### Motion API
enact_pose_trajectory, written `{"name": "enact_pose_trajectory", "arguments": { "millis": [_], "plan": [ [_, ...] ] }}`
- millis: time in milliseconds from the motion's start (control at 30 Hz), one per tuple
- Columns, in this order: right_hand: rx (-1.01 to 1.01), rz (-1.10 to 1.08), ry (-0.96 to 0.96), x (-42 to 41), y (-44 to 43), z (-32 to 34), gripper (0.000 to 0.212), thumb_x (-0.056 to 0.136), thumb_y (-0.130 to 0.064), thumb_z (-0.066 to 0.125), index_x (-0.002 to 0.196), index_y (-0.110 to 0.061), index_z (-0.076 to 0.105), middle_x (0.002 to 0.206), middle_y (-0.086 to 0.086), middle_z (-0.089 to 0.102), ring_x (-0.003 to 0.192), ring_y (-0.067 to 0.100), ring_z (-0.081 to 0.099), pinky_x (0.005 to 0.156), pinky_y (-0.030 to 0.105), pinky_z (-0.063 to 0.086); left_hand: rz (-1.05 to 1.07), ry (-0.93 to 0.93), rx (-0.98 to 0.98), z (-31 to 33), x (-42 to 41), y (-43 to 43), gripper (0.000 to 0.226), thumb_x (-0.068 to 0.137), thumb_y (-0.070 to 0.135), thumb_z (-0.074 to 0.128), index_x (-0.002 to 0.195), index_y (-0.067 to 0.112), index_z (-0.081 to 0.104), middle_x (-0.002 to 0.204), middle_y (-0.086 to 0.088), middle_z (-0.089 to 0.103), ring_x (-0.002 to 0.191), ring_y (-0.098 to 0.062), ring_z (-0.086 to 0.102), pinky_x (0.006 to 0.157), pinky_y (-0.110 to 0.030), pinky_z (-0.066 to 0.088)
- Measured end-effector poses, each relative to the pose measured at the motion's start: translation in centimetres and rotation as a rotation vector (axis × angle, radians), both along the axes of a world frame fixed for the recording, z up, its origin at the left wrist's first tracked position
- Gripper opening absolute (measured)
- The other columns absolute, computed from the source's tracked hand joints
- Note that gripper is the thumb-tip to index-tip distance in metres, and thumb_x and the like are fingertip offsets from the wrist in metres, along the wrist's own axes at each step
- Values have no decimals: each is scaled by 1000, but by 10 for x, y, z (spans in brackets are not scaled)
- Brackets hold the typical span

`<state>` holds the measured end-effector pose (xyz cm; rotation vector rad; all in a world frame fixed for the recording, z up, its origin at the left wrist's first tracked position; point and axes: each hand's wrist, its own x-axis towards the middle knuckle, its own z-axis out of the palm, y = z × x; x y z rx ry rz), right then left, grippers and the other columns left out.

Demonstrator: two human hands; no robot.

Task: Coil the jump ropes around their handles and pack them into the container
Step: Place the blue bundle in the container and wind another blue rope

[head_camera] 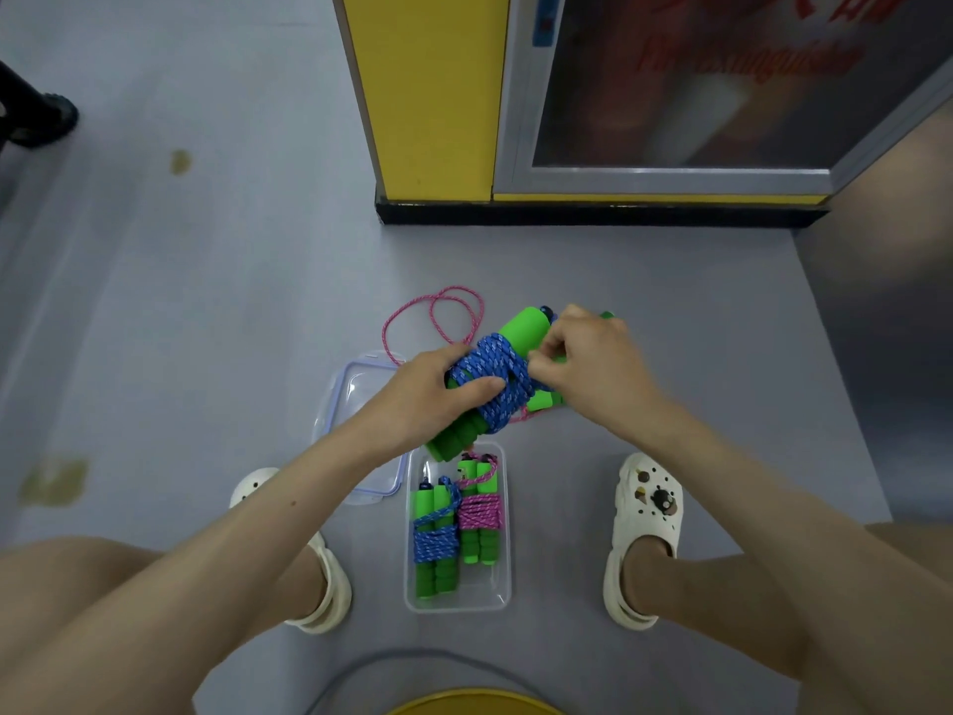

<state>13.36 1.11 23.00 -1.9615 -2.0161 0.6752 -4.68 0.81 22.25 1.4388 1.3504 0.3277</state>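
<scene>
My left hand [430, 392] grips a pair of green foam handles with a blue jump rope [490, 376] coiled around them, held above the floor. My right hand [588, 361] pinches the blue rope at the coil's right side. A loose pink rope [438, 314] loops on the floor behind, and its green handles [544, 401] lie partly hidden under my right hand. On the floor between my feet, the clear container [503, 593] holds a blue-wound bundle [436, 541] and a pink-wound bundle [480, 513].
The clear lid [356, 389] lies on the grey floor left of the container. My white clogs [647, 528] flank the container. A yellow cabinet with a glass door [567, 95] stands behind. A yellow round edge [474, 701] sits at the bottom.
</scene>
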Motion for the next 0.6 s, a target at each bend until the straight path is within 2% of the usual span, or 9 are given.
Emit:
{"name": "enact_pose_trajectory", "arguments": {
  "millis": [100, 167, 233, 300, 367, 467, 600],
  "plan": [
    [-54, -87, -56, 0, 5, 3, 28, 82, -21, 60, 62, -1, 60, 70, 6, 53, 65, 19, 44, 72, 31, 33, -16, 135, 187, -2, 1, -4, 39, 89, 39, 61, 123, 21, 55, 100, -4, 70, 79, -18, 67, 71, -40, 58],
    [-137, -181, 13, 1, 7, 3, 33, 82, -21, 60, 55, -4, 52, 54, 4, 42, 56, 19, 38, 59, 28, 28, -3, 226, 325, -4, 2, -7, 44, 89, 41, 60, 128, 22, 53, 98, -2, 69, 82, -21, 66, 71, -39, 56],
    [-230, -283, 156, -1, 11, 4, 31, 83, -22, 61, 57, -9, 50, 52, 6, 35, 52, 18, 31, 50, 28, 22, 102, 131, 305, -4, 4, -9, 39, 90, 35, 61, 125, 20, 55, 95, 0, 68, 82, -19, 66, 73, -39, 56],
    [-235, -314, 278, -3, 15, 5, 30, 84, -21, 61, 63, 0, 56, 60, 10, 38, 56, 18, 31, 50, 30, 22, 202, -33, 191, -4, 4, -7, 32, 90, 31, 63, 120, 21, 57, 96, 0, 69, 80, -20, 69, 73, -45, 58],
    [-168, -279, 317, -5, 17, 6, 33, 85, -22, 61, 73, 9, 64, 62, 12, 45, 58, 17, 36, 53, 30, 27, 253, -120, 120, -4, 2, -2, 27, 90, 29, 64, 116, 25, 57, 97, -1, 69, 81, -23, 70, 73, -49, 58],
    [-98, -236, 338, -8, 16, 2, 31, 84, -31, 65, 72, -3, 71, 63, 4, 58, 59, 13, 48, 60, 30, 39, 232, -80, 153, -3, -1, 0, 30, 90, 28, 63, 119, 26, 55, 97, 2, 69, 79, -20, 70, 70, -47, 59],
    [-47, -239, 360, -10, 11, -4, 19, 84, -28, 68, 72, -14, 71, 63, -6, 60, 58, 5, 51, 60, 26, 42, 154, 53, 291, -2, 1, -5, 43, 90, 31, 62, 131, 20, 52, 94, 8, 65, 81, -13, 67, 73, -37, 58]
  ]
}}
